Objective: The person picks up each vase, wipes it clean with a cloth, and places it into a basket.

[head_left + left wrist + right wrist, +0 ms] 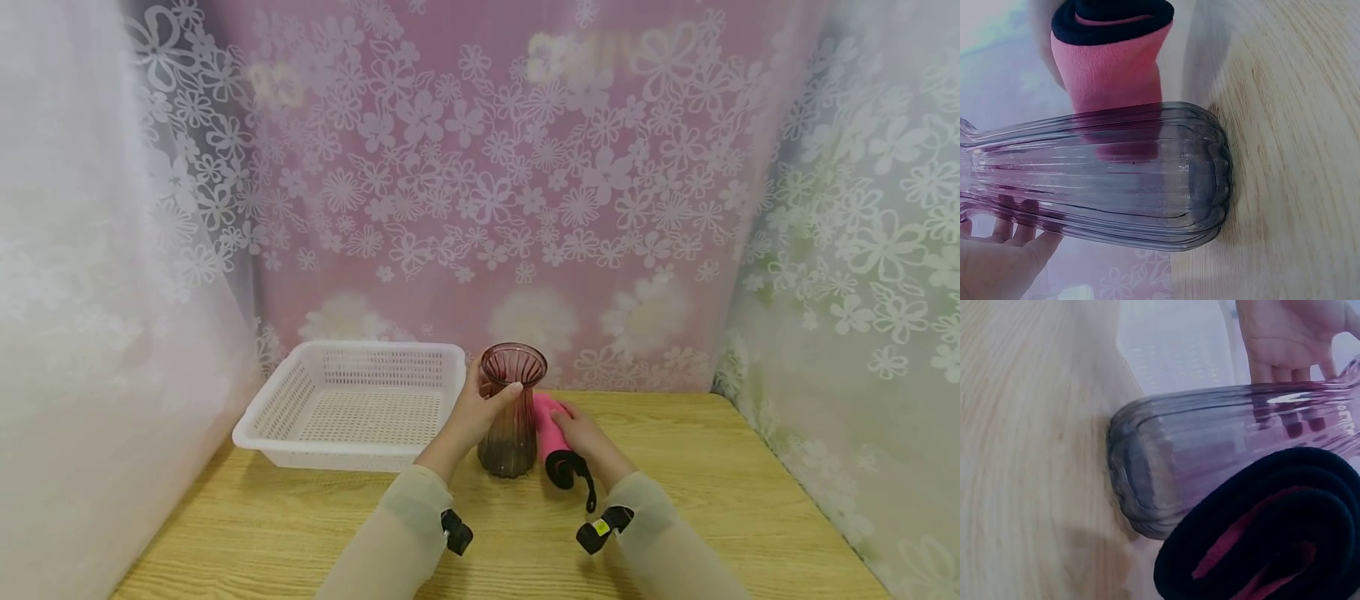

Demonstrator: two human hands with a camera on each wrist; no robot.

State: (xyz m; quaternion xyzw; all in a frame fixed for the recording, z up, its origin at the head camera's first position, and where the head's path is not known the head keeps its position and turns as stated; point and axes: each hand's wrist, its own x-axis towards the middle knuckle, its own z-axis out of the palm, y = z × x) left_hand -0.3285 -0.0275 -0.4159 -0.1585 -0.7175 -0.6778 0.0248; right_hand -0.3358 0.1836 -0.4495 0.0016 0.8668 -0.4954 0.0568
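A ribbed glass vase (508, 437), purplish at the flared mouth and smoky grey at the foot, stands upright on the wooden table. My left hand (474, 414) grips it around the neck from the left, thumb across the front. Just right of the vase, my right hand (587, 435) holds a rolled pink cloth (551, 429) with black edging and a dangling black loop. In the left wrist view, the pink cloth (1110, 72) shows partly through the clear vase (1110, 187). The right wrist view shows the black end of the roll (1260, 537) overlapping the vase (1197, 444).
A white perforated plastic basket (337, 450) sits on the table to the left of the vase. Behind the table (690, 500) hangs a pink flowered curtain (487, 200). Pale flowered curtains flank both sides.
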